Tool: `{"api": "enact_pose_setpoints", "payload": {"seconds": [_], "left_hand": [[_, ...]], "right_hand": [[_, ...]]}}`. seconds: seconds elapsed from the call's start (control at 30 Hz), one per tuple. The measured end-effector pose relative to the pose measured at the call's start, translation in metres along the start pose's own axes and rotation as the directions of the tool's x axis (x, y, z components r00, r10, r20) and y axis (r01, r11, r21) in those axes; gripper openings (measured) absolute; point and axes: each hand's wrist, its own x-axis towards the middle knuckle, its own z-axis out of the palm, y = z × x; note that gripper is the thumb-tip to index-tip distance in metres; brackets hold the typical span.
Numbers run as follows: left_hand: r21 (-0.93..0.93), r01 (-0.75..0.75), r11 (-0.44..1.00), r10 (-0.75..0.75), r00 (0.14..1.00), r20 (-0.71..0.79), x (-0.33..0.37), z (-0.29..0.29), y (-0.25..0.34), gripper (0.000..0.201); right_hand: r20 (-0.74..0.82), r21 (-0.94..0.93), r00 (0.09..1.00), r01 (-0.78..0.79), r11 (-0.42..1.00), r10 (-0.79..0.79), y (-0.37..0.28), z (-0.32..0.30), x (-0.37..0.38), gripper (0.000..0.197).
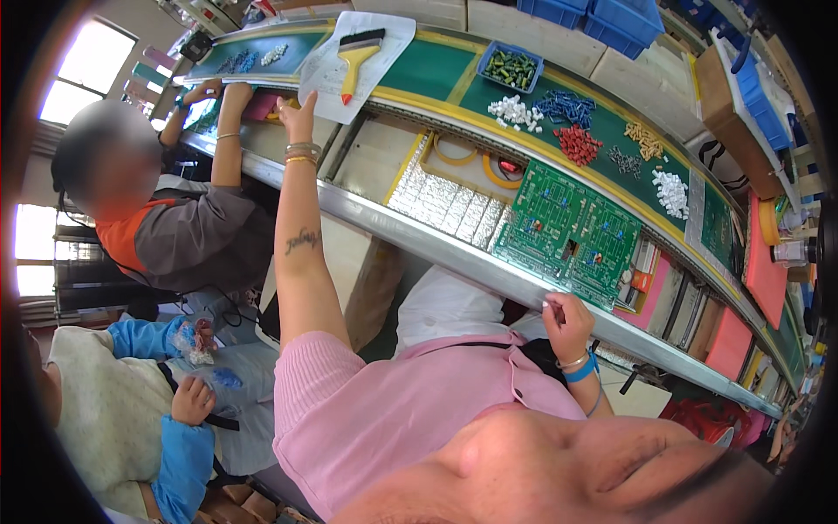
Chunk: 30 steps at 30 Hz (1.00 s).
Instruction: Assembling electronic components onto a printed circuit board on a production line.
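My left arm stretches far to the left, and my left hand (297, 115) is open, its fingers apart beside the lower edge of a white sheet (384, 57). On that sheet lies a flat brush (356, 65) with dark bristles and a yellow, red-tipped handle. A large green circuit board (572, 229) with a few small parts on it rests across the bench rails in front of me. Just below the board's near edge, at the metal rail (419, 231), my right hand (569, 327) is closed with curled fingers; whatever they may hold is hidden.
Along the green belt (436, 65) lie a blue tray of green-gold parts (509, 67) and piles of white (515, 113), blue (567, 107), red (578, 145) and tan parts (643, 140). Two people are close on my left; one person's hands (218, 90) reach over the bench.
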Motion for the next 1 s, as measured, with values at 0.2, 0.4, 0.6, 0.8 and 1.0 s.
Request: {"api": "enact_pose_setpoints", "payload": {"seconds": [0.2,0.4,0.6,0.8,1.0], "left_hand": [[-0.462,0.547,0.698,-0.302,0.81,0.503,0.037,0.018,0.007,0.042],[-0.405,0.676,0.616,-0.064,0.555,0.829,-0.032,-0.004,0.057,0.034],[-0.4,0.765,0.504,-0.062,0.495,0.867,-0.086,-0.045,0.076,0.034],[-0.451,0.779,0.436,-0.151,0.557,0.817,-0.103,-0.071,0.063,0.033],[-0.635,0.747,0.198,0.042,0.641,0.767,-0.134,-0.117,0.044,0.042]], "right_hand": [[0.238,0.048,0.925,0.294,0.955,-0.296,-0.043,0.019,0.094,0.027],[0.22,0.008,0.941,0.261,0.965,-0.256,-0.071,0.122,0.252,0.047],[0.212,-0.291,0.974,0.138,0.947,-0.077,-0.075,0.235,0.313,0.048],[0.172,-0.397,0.98,0.162,0.903,-0.101,-0.059,0.258,0.322,0.042],[-0.007,-0.314,0.923,0.364,0.877,-0.386,-0.053,0.196,0.319,0.05]]}}
